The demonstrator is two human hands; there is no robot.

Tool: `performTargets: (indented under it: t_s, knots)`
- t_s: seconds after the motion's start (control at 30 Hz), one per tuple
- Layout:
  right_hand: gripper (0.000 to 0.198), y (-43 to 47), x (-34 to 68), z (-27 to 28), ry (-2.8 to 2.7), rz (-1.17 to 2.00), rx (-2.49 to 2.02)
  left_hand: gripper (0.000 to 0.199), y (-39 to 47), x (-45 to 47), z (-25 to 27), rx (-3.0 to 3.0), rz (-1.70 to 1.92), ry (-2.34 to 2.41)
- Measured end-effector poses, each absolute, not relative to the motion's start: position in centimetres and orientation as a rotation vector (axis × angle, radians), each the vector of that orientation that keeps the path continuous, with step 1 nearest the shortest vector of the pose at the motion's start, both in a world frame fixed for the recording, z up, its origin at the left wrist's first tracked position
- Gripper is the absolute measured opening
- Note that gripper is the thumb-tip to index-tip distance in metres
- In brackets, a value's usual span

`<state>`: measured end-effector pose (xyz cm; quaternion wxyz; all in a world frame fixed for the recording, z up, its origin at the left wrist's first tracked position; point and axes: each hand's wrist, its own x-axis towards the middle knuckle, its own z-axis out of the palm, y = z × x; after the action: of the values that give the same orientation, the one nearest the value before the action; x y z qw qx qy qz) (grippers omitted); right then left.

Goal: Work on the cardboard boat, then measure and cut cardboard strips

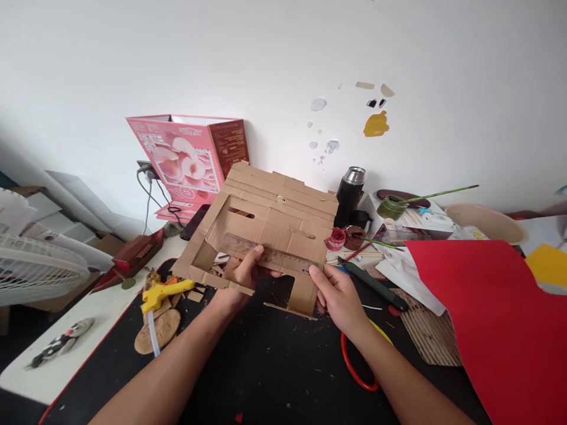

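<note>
Both hands hold a flat piece of corrugated cardboard (274,227) raised above the black table (266,366); the left hand (241,274) grips its lower edge and pins a clear plastic ruler (270,255) against it; the right hand (336,292) pinches the lower right tab; the cardboard has ragged cut-out windows; bare table lies below; a yellow glue gun (163,292) lies left; smooth red paper (491,319) covers the right edge.

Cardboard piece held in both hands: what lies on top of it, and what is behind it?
A clear ruler lies across the cardboard piece, pinned by the left hand and right hand. The desk directly behind it is covered.
</note>
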<state>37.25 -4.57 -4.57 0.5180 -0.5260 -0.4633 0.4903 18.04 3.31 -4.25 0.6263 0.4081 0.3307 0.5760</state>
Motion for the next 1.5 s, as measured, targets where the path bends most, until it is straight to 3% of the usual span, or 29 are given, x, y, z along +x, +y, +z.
performTargets:
  t_s: [0.4,0.7,1.2,1.5]
  knots:
    - [0.062,-4.5,37.3,-5.0,-1.145,1.196,-1.216,0.048,3.1,18.2,-3.1,0.911,1.399,0.760]
    - [0.061,-4.6,37.2,-5.0,-1.150,1.201,-1.200,0.031,3.4,18.1,-3.5,0.892,1.385,0.771]
    - [0.058,-4.7,37.0,-5.0,-1.141,1.185,-1.210,0.049,3.3,18.3,-3.2,0.865,1.420,0.756]
    - [0.060,-4.6,36.9,-5.0,-1.133,1.219,-1.158,0.036,4.3,17.3,-4.3,0.941,1.358,0.781]
